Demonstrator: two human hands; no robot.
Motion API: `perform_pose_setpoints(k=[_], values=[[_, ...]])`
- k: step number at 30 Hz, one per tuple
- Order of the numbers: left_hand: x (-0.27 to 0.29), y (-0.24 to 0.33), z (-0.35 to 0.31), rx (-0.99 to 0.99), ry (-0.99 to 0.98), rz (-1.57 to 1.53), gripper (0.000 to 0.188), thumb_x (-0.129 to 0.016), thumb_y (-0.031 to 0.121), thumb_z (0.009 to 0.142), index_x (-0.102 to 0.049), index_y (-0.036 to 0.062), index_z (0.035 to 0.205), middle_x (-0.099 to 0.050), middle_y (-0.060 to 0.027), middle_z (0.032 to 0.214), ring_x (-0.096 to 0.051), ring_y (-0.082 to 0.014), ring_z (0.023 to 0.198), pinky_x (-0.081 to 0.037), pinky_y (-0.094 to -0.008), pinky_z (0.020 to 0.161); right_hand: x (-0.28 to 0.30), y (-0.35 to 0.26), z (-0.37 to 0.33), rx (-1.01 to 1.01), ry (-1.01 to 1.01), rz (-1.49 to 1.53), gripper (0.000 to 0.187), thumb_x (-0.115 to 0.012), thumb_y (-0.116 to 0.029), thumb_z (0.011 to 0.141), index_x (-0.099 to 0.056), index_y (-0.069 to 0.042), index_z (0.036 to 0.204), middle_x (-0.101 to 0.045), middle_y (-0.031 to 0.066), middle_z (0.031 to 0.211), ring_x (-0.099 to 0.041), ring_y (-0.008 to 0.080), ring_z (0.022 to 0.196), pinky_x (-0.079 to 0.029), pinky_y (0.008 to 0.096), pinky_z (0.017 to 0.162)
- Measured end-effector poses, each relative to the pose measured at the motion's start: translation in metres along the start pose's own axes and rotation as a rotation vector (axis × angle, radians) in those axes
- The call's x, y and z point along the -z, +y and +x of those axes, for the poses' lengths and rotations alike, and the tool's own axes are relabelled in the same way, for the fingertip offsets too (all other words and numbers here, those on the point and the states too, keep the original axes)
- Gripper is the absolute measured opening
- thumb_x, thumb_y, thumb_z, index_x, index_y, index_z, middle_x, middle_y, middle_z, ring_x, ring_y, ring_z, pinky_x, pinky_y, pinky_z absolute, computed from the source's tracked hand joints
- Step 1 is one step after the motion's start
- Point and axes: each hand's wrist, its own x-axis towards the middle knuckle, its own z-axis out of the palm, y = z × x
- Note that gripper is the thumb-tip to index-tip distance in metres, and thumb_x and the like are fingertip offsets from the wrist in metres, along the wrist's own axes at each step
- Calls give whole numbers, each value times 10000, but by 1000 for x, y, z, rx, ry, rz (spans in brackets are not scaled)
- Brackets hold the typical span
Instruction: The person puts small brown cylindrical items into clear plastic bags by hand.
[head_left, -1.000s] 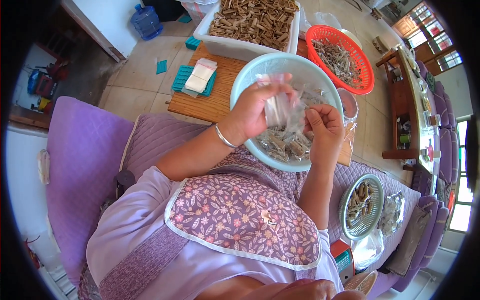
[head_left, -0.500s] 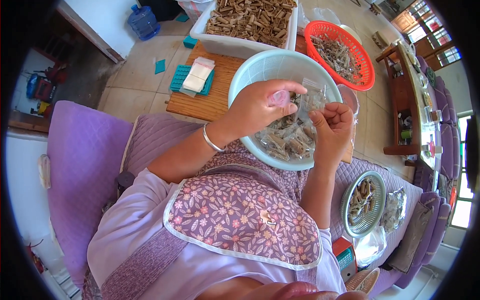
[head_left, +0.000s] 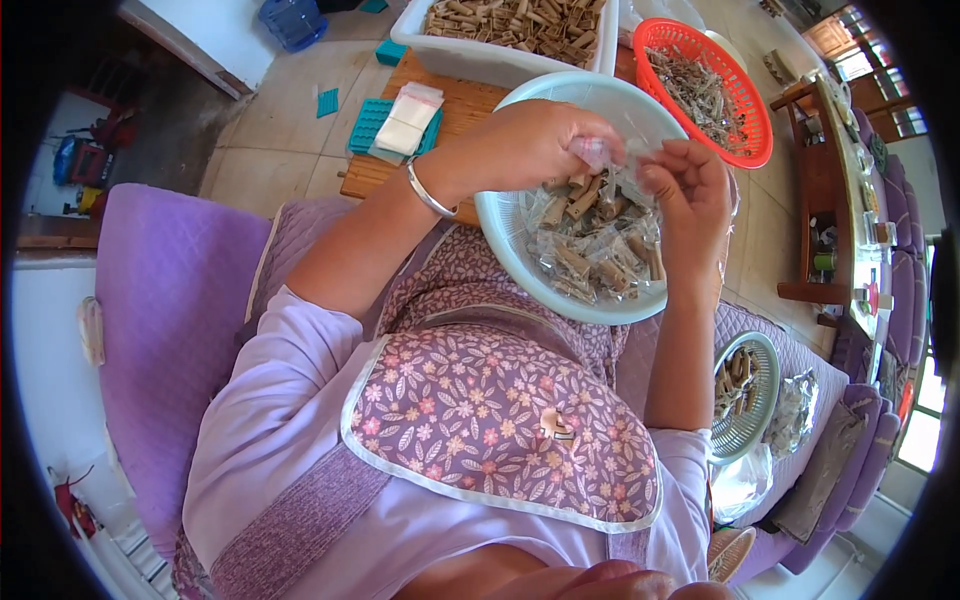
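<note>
Both my hands are over a pale blue basin (head_left: 500,230), above small clear plastic packets (head_left: 590,260) that hold brown, rolled dry pieces. My left hand (head_left: 530,145), with a silver bangle on its wrist, is closed round a crumpled pinkish plastic piece (head_left: 591,152). My right hand (head_left: 692,195) has thumb and forefinger pinched together at the edge of a clear plastic bag (head_left: 635,135). This bag spans the gap between the hands and is smeared by motion, so its contents cannot be made out.
Beyond the basin stands a white tub (head_left: 500,58) of brown pieces. A red basket (head_left: 755,130) lies to its right. Stacked clear bags (head_left: 410,118) rest on a teal tray (head_left: 370,122) at the wooden table's left. A green basket (head_left: 765,400) sits on the seat at right.
Both hands have moved away from my body, toward the far side of the basin. The clear bag has moved along between them, and the whole view has shifted slightly.
</note>
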Motion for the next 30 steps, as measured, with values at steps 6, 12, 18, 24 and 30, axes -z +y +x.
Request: perform_pose_setpoints(k=[6, 12, 18, 24, 30], values=[[-6, -47, -25, 3, 497, -494, 156, -625, 157, 915, -662, 50, 1022, -663, -28, 934, -602, -122, 761, -476, -239, 650, 9, 52, 12, 240, -341, -946, 222, -675, -12, 771, -632, -53, 985, -655, 98, 976, -618, 265, 953, -492, 384, 845], [-27, -53, -34, 118, 572, -1324, 163, -643, 132, 912, -620, 31, 1038, -616, -31, 857, -520, -55, 650, -389, -187, 538, -5, 75, 4, 463, -654, -1186, 166, -674, -59, 746, -634, -73, 906, -643, 106, 946, -594, 326, 981, -471, 439, 810], [-39, -42, -32, 26, 596, -1338, 193, -619, 98, 923, -588, 9, 1091, -643, -82, 951, -557, -81, 701, -398, -189, 533, 14, 39, 26, -179, -208, -113, 98, -614, -25, 875, -611, -16, 972, -670, 68, 987, -639, 187, 897, -491, 296, 715], [-57, -11, -3, -363, 659, -725, 391, -695, 153, 887, -500, 21, 1199, -630, -106, 1115, -589, -101, 859, -498, -224, 722, 5, 1, -4, -1, -116, -156, 234, -642, -38, 875, -629, -8, 1106, -673, 84, 986, -638, 184, 881, -502, 292, 789], [-54, 3, -8, -168, 486, -792, 384, -718, 175, 872, -517, -4, 1146, -625, -108, 1052, -597, -129, 929, -518, -269, 824, -10, -26, -16, 444, -80, -733, 234, -691, -87, 809, -664, -52, 1038, -667, 114, 931, -625, 308, 850, -497, 385, 746]])
